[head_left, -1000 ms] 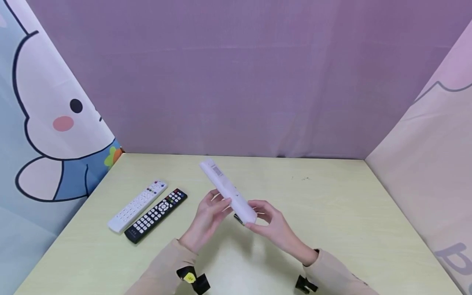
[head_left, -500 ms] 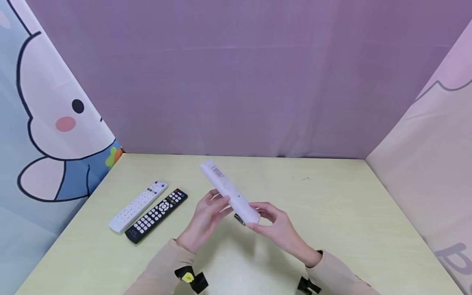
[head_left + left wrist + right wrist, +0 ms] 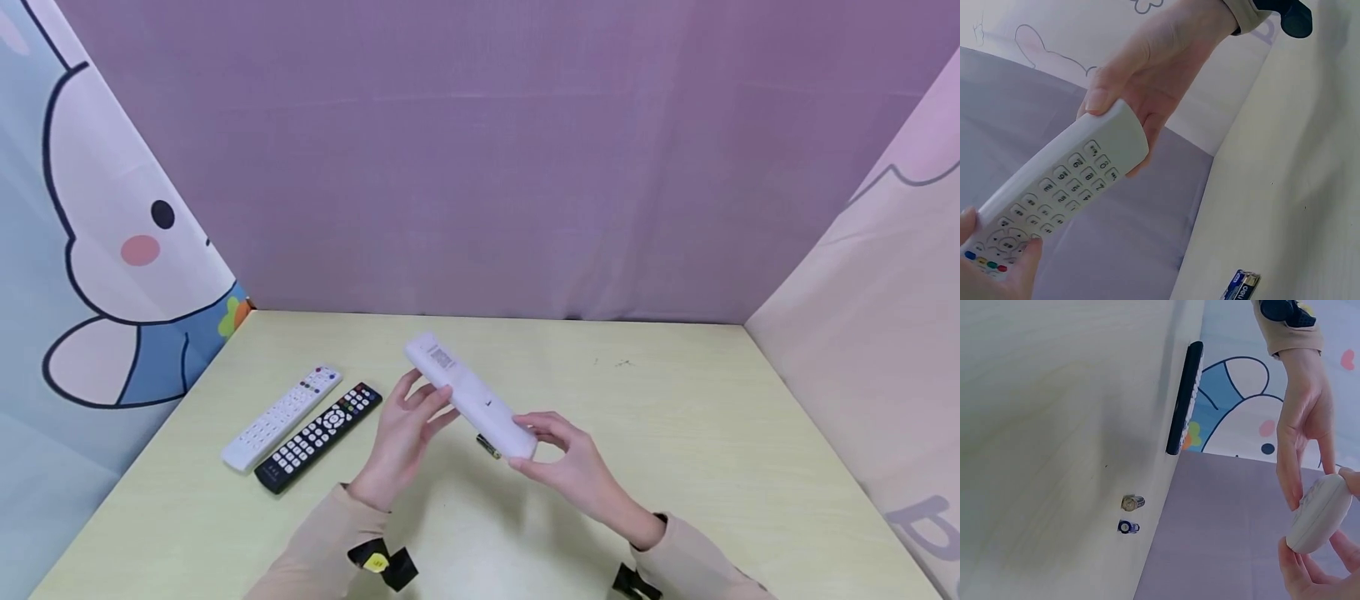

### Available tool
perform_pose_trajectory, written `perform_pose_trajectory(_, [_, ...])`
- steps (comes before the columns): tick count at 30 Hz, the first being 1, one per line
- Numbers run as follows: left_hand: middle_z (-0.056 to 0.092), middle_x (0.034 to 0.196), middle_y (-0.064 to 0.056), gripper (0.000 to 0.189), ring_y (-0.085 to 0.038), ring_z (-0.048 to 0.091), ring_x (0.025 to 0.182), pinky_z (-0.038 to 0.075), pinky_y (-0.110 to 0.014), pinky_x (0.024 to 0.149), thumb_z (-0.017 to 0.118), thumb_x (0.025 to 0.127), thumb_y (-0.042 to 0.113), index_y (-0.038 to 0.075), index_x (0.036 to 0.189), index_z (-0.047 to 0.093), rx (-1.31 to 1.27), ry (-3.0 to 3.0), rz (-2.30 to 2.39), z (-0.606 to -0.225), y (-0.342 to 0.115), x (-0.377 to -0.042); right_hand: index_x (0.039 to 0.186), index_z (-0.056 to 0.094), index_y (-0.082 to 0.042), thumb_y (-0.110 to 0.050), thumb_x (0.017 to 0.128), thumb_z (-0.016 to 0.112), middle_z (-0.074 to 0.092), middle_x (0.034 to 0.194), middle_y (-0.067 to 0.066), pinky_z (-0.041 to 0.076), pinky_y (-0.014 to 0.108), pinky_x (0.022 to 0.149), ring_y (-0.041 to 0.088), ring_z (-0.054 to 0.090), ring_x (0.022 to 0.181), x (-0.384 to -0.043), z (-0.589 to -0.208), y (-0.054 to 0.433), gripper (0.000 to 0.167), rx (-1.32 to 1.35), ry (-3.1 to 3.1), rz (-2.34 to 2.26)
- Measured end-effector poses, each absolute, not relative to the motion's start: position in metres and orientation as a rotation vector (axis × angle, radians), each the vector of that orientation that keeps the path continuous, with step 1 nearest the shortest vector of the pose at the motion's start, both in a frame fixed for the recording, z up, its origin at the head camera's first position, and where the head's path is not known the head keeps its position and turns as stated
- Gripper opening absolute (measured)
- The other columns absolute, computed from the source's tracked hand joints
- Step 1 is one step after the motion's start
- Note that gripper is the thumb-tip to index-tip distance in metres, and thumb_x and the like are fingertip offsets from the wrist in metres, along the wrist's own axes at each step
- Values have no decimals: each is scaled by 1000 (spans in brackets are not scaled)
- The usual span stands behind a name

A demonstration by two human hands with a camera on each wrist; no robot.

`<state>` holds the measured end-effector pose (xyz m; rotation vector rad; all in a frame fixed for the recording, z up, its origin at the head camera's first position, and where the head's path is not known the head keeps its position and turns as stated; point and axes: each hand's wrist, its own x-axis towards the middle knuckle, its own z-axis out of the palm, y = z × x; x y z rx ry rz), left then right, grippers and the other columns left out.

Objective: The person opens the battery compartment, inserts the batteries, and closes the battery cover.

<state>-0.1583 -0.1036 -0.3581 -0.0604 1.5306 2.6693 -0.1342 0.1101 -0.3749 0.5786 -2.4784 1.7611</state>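
A white remote control [image 3: 474, 397] is held slanted above the table, its barcode-labelled back upward in the head view. My left hand [image 3: 401, 437] pinches it by the long edge near the far end; in the left wrist view those fingertips [image 3: 1027, 262] lie over the buttons beside the coloured keys. The plain near end is gripped between thumb and fingers of my right hand [image 3: 576, 468]. Below the remote lies a battery [image 3: 488, 447], partly overlapped by it. From the right wrist two batteries show, one silver-ended [image 3: 1132, 502] and one blue [image 3: 1127, 527].
Left of my hands, a second white remote [image 3: 282, 419] and a black remote [image 3: 318, 438] lie side by side, buttons up, on the pale wooden table [image 3: 675, 400]. A purple cloth [image 3: 495, 167] rises behind the table, with printed cloths at both sides.
The remote has shifted a little to the right and lies at a flatter slant. My left hand has slid left along it toward the far end, and my right hand has moved slightly right.
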Motion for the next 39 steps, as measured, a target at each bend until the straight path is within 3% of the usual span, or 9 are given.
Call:
perform_pose_trajectory(9, [58, 105, -13, 56, -25, 61, 90, 50, -39, 84, 55, 83, -3, 8, 133, 33, -104, 1556, 2665, -354, -106, -154, 106, 61, -5, -6, 62, 78, 60, 106, 7, 52, 28, 77, 18, 57, 93, -133, -380, 110, 47, 726, -2367, 1465])
perform_pose_trajectory(17, [59, 103, -12, 49, -20, 62, 86, 51, -36, 83, 52, 84, -4, 7, 129, 38, -171, 1526, 2680, -354, -104, -150, 102, 61, -7, -9, 58, 79, 58, 105, 8, 53, 31, 78, 23, 56, 94, -132, -387, 112, 48, 856, -2229, 1123])
perform_pose_trajectory(21, [60, 102, -11, 47, -20, 63, 85, 52, -36, 81, 52, 84, -5, 6, 128, 40, -197, 1543, 2675, -354, -104, -148, 101, 61, -5, -13, 57, 79, 56, 105, 11, 52, 27, 78, 25, 55, 93, -133, -388, 113, 48, 922, -2163, 1025])
perform_pose_trajectory(33, [61, 102, -12, 48, -19, 63, 83, 52, -35, 80, 52, 83, -4, 4, 128, 38, -226, 1589, 2646, -356, -106, -147, 104, 56, -4, -11, 55, 80, 52, 106, 13, 54, 30, 73, 24, 52, 94, -129, -390, 108, 55, 967, -2250, 916])
perform_pose_trajectory(39, [61, 103, -14, 47, -20, 63, 84, 52, -35, 80, 52, 83, -4, 2, 127, 38, -210, 1622, 2630, -357, -107, -147, 108, 55, -5, -11, 57, 80, 50, 109, 11, 53, 31, 77, 23, 52, 97, -129, -389, 107, 57, 963, -2300, 921])
